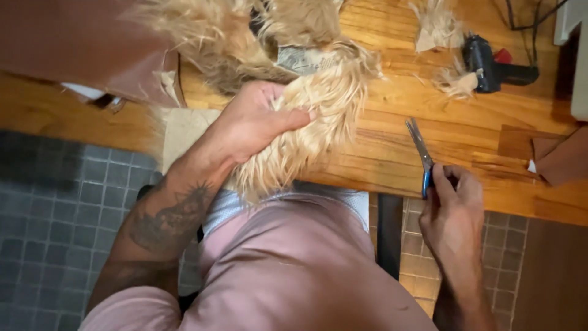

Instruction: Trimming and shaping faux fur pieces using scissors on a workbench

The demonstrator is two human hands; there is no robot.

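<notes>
My left hand grips a big piece of long, tan faux fur that lies across the wooden table and hangs over its near edge. My right hand holds blue-handled scissors at the table's front edge, blades closed and pointing away from me, to the right of the fur and apart from it.
A black glue gun with fur scraps lies at the back right. Brown leather-like pieces lie at the right edge and at the back left. A tan paper sheet lies under the fur. Grey tiled floor below.
</notes>
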